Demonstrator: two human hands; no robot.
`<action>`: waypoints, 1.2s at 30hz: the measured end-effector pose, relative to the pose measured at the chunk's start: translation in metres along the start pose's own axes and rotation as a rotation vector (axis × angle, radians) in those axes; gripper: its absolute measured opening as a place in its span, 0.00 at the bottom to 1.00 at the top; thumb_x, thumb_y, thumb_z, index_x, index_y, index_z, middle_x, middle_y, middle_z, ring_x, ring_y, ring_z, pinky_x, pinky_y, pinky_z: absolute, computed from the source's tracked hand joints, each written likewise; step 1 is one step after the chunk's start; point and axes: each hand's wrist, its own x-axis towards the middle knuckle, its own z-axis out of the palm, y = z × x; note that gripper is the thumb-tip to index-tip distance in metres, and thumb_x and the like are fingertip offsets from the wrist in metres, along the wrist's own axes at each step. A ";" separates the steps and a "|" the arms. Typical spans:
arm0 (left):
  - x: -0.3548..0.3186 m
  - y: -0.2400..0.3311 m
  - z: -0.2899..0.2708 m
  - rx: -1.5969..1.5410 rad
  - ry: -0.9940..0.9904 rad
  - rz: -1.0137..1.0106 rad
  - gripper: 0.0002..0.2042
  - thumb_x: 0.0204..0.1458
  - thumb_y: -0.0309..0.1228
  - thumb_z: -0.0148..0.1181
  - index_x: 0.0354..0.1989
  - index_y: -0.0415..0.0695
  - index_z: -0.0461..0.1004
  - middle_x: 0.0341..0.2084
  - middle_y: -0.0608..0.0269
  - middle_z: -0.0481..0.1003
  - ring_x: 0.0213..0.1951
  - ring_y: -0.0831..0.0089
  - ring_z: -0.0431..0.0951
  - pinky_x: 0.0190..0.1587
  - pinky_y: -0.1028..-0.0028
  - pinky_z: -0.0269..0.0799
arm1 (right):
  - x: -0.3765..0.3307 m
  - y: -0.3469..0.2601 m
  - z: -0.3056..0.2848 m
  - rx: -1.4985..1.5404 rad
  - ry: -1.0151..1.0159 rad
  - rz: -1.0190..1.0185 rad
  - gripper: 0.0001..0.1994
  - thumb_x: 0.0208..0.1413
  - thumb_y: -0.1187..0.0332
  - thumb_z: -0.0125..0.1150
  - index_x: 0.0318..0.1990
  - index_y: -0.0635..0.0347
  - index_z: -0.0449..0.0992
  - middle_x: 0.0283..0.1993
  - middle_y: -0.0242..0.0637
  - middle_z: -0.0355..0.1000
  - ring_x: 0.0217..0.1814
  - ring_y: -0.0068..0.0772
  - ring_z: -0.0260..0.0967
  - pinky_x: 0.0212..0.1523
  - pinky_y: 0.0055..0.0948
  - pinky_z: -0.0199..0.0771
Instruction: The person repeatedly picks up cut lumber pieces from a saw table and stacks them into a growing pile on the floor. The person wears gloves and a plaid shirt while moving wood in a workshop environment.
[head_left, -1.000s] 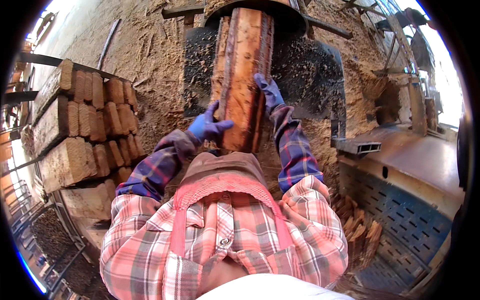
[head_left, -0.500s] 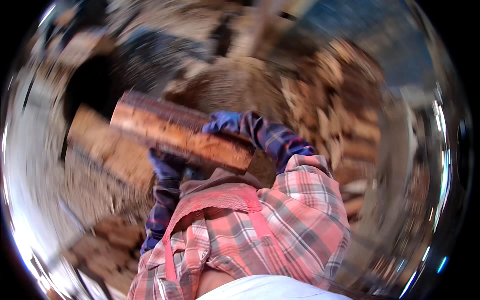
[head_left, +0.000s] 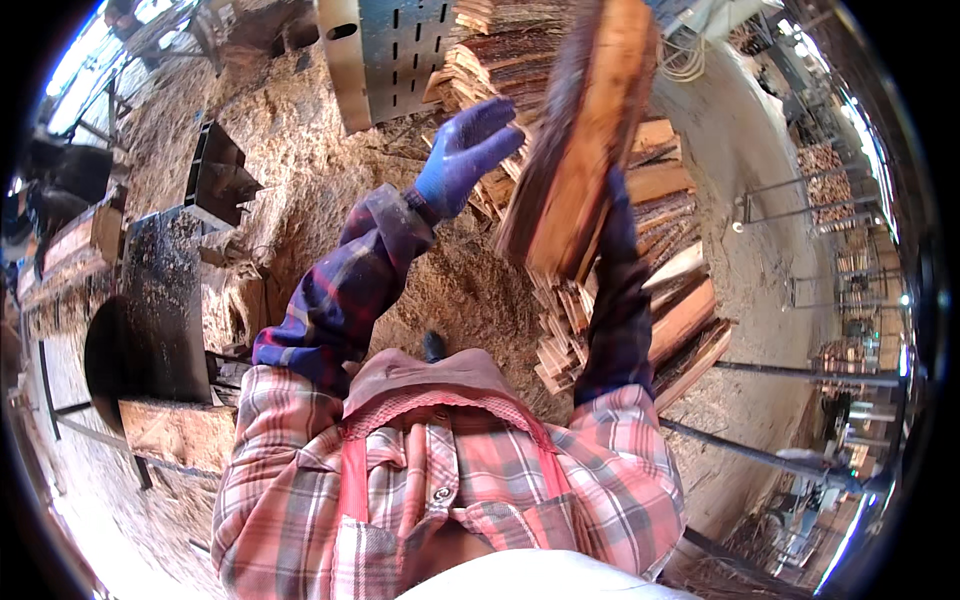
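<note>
A long wood slab (head_left: 585, 150) with dark bark along its edge slants up and away in front of me, slightly blurred. My right hand (head_left: 617, 190), in a blue glove, grips its right side; the slab hides most of the fingers. Left of the slab, my left hand (head_left: 460, 160) is raised in a purple-blue glove. Its fingers are apart, it holds nothing, and a gap separates it from the wood. Beneath the slab lies a stack of rough slabs (head_left: 665, 182), some with bark on them.
Sawdust (head_left: 300, 110) covers the ground ahead. A slotted metal panel (head_left: 385, 65) stands at the far side. To my left is a machine with a dark metal plate (head_left: 165, 310) and a wooden beam (head_left: 180, 432). Dark metal bars (head_left: 800, 375) cross on the right.
The view has turned to the right, toward the stack. The slab has swung from crosswise before my chest to pointing away. My left hand has come off it and opened; the right still holds it.
</note>
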 end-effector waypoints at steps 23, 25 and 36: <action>-0.452 0.052 -0.407 0.336 1.096 -0.113 0.20 0.50 0.39 0.56 0.45 0.37 0.68 0.37 0.63 0.71 0.41 0.75 0.70 0.47 0.74 0.65 | -0.012 0.267 0.795 -0.196 -1.050 -0.301 0.29 0.47 0.56 0.63 0.51 0.68 0.64 0.49 0.44 0.66 0.49 0.33 0.65 0.50 0.26 0.65; -0.432 0.080 -0.409 0.091 1.223 -0.068 0.22 0.50 0.40 0.56 0.47 0.36 0.67 0.38 0.61 0.71 0.42 0.75 0.70 0.47 0.74 0.65 | 0.039 0.295 0.821 -0.598 -1.077 -0.364 0.35 0.48 0.51 0.60 0.55 0.71 0.60 0.54 0.49 0.62 0.56 0.39 0.59 0.57 0.28 0.57; -0.341 0.104 -0.459 0.252 1.146 -0.068 0.30 0.50 0.44 0.54 0.54 0.32 0.60 0.48 0.51 0.67 0.51 0.70 0.65 0.51 0.72 0.61 | 0.099 0.340 0.824 -0.738 -1.398 0.594 0.33 0.50 0.45 0.52 0.57 0.61 0.62 0.57 0.36 0.61 0.57 0.27 0.58 0.57 0.24 0.55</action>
